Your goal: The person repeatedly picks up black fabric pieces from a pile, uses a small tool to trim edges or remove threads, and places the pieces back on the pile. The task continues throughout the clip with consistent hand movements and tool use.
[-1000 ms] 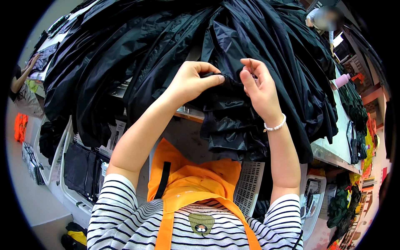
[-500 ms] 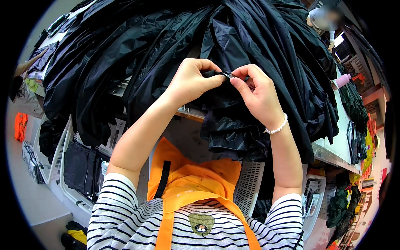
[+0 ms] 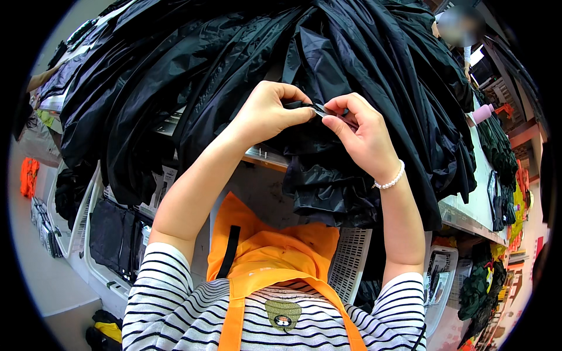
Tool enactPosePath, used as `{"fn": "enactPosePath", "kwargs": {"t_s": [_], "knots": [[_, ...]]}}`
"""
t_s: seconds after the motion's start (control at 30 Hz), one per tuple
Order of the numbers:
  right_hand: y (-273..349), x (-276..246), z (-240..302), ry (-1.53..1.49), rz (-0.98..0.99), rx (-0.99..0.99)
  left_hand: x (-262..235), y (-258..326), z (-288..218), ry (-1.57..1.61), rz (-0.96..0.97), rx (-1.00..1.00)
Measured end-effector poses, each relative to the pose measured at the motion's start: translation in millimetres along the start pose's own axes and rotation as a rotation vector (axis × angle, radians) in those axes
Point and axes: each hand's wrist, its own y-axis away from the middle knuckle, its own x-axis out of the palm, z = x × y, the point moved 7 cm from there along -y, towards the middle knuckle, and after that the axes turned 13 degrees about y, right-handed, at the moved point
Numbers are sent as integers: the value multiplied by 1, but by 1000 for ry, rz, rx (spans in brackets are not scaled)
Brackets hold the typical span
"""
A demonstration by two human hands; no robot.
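A large heap of shiny black fabric (image 3: 234, 64) spreads over the table in front of me, falling in long folds past the edge. At its middle my left hand (image 3: 270, 113) pinches a bit of the black fabric between thumb and forefinger. Close beside it my right hand (image 3: 364, 136) is closed, thumb and fingers bent around something mostly hidden. A small pale grey sliver (image 3: 319, 111) shows between the two sets of fingertips; its kind is unclear. Gathered black cloth (image 3: 333, 193) hangs below my right hand.
White baskets (image 3: 351, 257) and a bin of folded black goods (image 3: 114, 240) stand below the table. To the right lies a white table (image 3: 483, 199) with a pink bottle (image 3: 483, 113). A person (image 3: 462, 29) is at the far right; another person's arm (image 3: 44, 79) is at left.
My right fingertips have parted slightly, and more of the grey sliver shows. My left hand stays nearly still on the fabric. The other person's arm at left has shifted a little.
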Motion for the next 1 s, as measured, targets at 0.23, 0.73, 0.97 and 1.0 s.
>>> {"fn": "enactPosePath", "kwargs": {"t_s": [0.23, 0.73, 0.97, 1.0], "knots": [[-3, 1, 8, 88, -41, -71, 3, -5, 2, -73, 28, 96], [-1, -2, -16, 33, 133, 150, 3, 4, -3, 131, 78, 105], [3, -5, -25, -248, 126, 232, -9, 7, -19, 141, 136, 60], [3, -4, -27, -253, 146, 251, -9, 7, -19, 155, 136, 56]]}}
